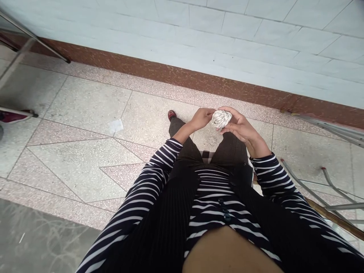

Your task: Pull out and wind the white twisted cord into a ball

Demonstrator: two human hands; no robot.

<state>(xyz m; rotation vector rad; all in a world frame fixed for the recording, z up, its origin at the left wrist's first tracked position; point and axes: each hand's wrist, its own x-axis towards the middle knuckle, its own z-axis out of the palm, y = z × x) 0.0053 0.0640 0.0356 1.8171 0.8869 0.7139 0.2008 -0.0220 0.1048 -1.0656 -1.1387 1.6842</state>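
Observation:
In front of my lap I hold a small whitish ball of wound or woven cord (221, 119), its strands crossing each other with dark lines between them. My right hand (240, 127) grips it from the right, thumb on the near side and fingers curving round the far side. At its left edge are the fingertips of my left hand (202, 118), curled and pressed together against the ball. Whether they also pinch a loose strand is too small to tell. Below, on the floor between my legs, is a little pale tangled heap (212, 141), perhaps cord.
A pale tiled wall (204, 41) with a brown skirting (148, 70) runs ahead. Metal chair legs (327, 178) stand on the right, a metal frame (48, 47) on the left. A white paper scrap (116, 126) lies on the patterned floor (85, 102).

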